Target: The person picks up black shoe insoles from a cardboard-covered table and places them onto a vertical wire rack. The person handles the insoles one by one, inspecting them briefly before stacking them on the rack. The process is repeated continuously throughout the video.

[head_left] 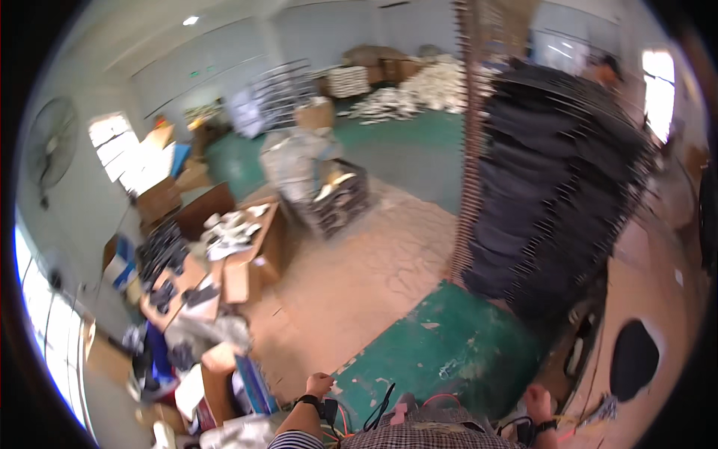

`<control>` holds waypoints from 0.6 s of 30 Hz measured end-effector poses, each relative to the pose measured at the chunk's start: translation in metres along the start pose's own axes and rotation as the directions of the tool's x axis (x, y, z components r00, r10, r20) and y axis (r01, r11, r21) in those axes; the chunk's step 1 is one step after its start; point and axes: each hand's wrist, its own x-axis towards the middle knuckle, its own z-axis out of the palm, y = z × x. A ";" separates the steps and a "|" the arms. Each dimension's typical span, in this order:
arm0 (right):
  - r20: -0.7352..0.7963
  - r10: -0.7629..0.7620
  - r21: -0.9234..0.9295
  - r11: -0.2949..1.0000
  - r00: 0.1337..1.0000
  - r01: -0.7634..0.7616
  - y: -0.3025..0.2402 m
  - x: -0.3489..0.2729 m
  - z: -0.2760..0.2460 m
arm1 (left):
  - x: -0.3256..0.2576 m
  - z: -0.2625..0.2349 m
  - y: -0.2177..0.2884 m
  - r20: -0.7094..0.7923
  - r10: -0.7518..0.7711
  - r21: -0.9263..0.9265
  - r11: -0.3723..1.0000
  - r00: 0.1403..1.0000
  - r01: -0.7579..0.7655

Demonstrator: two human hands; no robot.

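Note:
My left hand (320,385) hangs low in front of my body, its fingers curled in with nothing seen in them. A dark band circles that wrist, below a striped sleeve edge. On the other side my right hand (537,402) is also low, smeared by motion, so its fingers are not clear. It too has a dark wristband and is near the edge of a brown table (636,262). Neither hand touches anything that I can make out. Thin coloured cords and a checked cloth (419,434) show at my waist between the hands.
A tall rack (553,172) stacked with black sheet-like pieces stands at the right. Cartons (254,251) with white and dark pieces line the left. A crate with a grey bag (295,165) stands ahead. White pieces (430,86) are heaped far back. A black oval (634,359) lies on the table.

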 end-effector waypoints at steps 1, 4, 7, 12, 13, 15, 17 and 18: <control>-0.025 -0.045 -0.040 0.998 0.999 0.044 -0.021 0.013 -0.006 | 0.019 0.017 0.020 0.036 0.067 -0.020 0.998 0.997 -0.066; 0.002 0.085 -0.082 0.993 0.996 -0.085 -0.069 0.036 -0.040 | 0.068 0.043 0.054 0.188 0.111 -0.007 0.994 0.976 -0.111; -0.186 0.175 -0.141 0.969 0.967 -0.203 -0.038 0.019 -0.069 | 0.085 0.102 0.104 0.403 0.093 -0.042 0.996 0.911 -0.083; -0.480 0.463 -0.097 0.816 0.745 -0.570 0.012 -0.030 -0.118 | 0.088 0.204 0.158 0.548 -0.028 0.163 0.984 0.836 -0.075; -0.553 0.475 -0.077 0.789 0.685 -0.610 0.015 -0.037 -0.126 | 0.093 0.220 0.167 0.568 -0.062 0.216 0.974 0.820 -0.076; -0.679 0.483 -0.027 0.735 0.552 -0.677 0.026 -0.046 -0.144 | 0.106 0.253 0.183 0.612 -0.111 0.272 0.959 0.783 -0.077; -0.780 0.415 -0.040 0.714 0.468 -0.699 0.070 -0.061 -0.146 | 0.116 0.296 0.216 0.642 -0.116 0.315 0.941 0.758 -0.122; -0.802 0.411 -0.023 0.705 0.434 -0.709 0.081 -0.056 -0.151 | 0.120 0.311 0.231 0.638 -0.109 0.330 0.933 0.762 -0.143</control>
